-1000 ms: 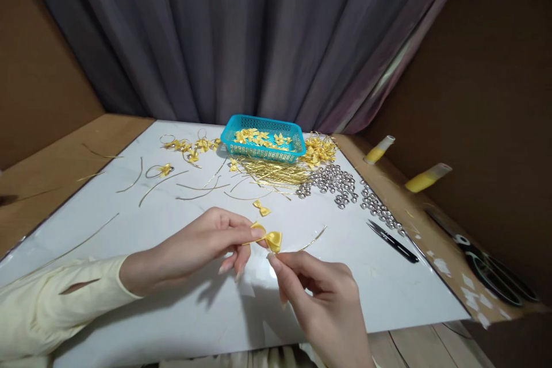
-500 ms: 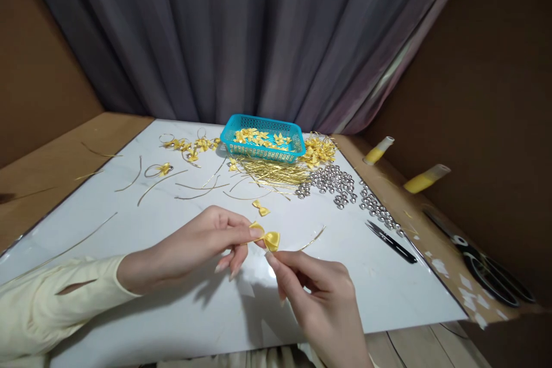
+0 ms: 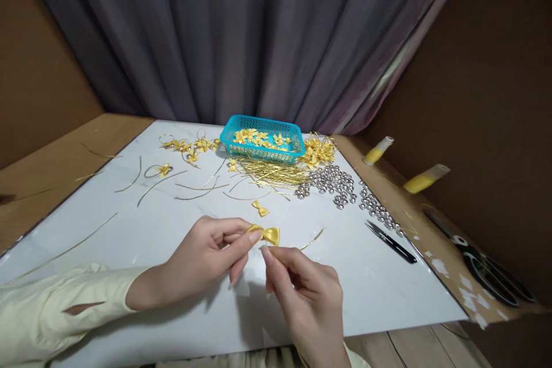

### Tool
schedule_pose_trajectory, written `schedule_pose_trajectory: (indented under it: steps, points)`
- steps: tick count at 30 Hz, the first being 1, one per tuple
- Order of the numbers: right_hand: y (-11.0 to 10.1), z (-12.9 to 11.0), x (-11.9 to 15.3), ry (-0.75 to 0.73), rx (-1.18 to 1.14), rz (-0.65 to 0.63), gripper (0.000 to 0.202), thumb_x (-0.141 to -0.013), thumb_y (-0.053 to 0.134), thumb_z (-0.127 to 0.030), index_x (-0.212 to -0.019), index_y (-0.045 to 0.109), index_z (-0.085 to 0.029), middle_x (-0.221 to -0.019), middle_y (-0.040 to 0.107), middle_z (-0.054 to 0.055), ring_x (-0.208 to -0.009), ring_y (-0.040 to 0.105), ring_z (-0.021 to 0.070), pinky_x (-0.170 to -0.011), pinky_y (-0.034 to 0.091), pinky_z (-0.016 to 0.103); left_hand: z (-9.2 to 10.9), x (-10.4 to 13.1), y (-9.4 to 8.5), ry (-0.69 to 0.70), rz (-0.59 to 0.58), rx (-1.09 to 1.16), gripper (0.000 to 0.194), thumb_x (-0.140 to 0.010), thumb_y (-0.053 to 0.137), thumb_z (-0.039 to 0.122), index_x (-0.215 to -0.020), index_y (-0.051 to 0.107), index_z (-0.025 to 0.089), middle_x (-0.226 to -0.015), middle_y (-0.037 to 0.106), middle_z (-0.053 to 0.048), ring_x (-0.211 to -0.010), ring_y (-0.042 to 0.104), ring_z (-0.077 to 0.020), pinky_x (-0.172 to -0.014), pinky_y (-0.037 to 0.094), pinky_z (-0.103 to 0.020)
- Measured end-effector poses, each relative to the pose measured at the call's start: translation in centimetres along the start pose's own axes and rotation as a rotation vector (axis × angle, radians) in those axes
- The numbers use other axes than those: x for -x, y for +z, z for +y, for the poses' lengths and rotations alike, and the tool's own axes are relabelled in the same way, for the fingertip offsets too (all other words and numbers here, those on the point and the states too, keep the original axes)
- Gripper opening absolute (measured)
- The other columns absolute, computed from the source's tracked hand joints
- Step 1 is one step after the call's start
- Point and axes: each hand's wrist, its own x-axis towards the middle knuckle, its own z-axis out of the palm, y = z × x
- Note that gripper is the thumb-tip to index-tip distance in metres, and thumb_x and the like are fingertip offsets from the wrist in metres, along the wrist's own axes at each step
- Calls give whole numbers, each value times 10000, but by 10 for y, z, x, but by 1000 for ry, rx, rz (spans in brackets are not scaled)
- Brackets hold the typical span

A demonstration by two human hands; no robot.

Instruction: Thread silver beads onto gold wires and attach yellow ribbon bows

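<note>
- The bow [image 3: 272, 235] is held above the counter [image 3: 388, 299], its left end pinched by the left hand [image 3: 202, 256], its long axis turned roughly side to side.
- Just below the bow's middle, the right hand's [image 3: 308, 293] thumb and forefinger are pressed together; whether anything thin is gripped cannot be told.
- A loose bow [image 3: 260, 208] is set beyond, a wire [image 3: 314, 238] rightward.
- Room for moving is bounded by snips [image 3: 393, 243] near the right edge, beads [image 3: 333, 181] and basket [image 3: 264, 153] farther off.

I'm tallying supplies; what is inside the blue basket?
Yellow ribbon pieces lie in the blue basket, bunched more toward the left. Anything beneath them is covered, and the front wall partly hides the nearest.
</note>
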Motion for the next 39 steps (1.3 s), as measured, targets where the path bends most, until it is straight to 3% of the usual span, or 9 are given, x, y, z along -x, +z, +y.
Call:
schedule_pose_trajectory:
  steps: [8,15,19,23,28,30,34,39]
  points:
    - [7,3,3,-65,12,41,172,-861,520,-133,-744,642,-164,-496,482,-45,-407,413,55,-426,353,161,-3,4,2,107,50,-116,245,-895,460,266,-724,608,171,-379,442,80,-352,381,-68,-404,331,-184]
    - [12,3,8,-76,20,90,155,-857,524,-121,-759,641,-142,-502,473,-45,-413,409,49,-424,349,157,-3,8,4,159,62,-124,287,-887,466,204,-607,521,179,-417,455,72,-371,424,-58,-414,368,-154]
    - [16,2,9,-88,5,130,140,-856,535,-121,-770,643,-143,-497,504,-46,-400,426,42,-415,353,148,-7,8,7,306,124,-91,316,-886,452,114,-576,485,171,-406,444,83,-367,418,-41,-442,385,-133]
    - [19,1,9,-107,-6,161,132,-849,544,-105,-765,634,-151,-501,513,-46,-401,435,41,-403,350,145,-10,10,9,410,155,-85,276,-873,458,55,-626,543,145,-433,460,77,-388,414,-37,-442,389,-127]
    - [18,1,7,-134,-75,167,135,-835,552,-79,-778,636,-167,-502,514,-54,-395,439,39,-414,376,147,-7,9,9,491,129,-50,264,-867,467,21,-678,612,134,-455,522,52,-460,475,-63,-501,439,-144]
    - [17,1,7,-132,-102,173,144,-828,561,-72,-767,640,-176,-504,520,-55,-402,445,40,-430,391,150,-7,7,7,521,122,-26,234,-867,473,12,-793,653,142,-481,558,51,-501,508,-74,-557,470,-158]
    - [12,0,5,-151,-118,161,156,-817,568,-56,-758,639,-183,-533,551,-49,-427,464,41,-444,398,147,-13,5,3,515,58,0,252,-861,511,29,-979,666,189,-611,623,41,-598,574,-94,-641,504,-199]
    - [9,3,6,-185,-88,145,149,-809,570,-49,-770,646,-171,-553,568,-33,-444,472,49,-425,379,152,-13,5,2,436,36,29,209,-871,528,73,-958,677,191,-671,645,29,-613,611,-93,-635,512,-189]
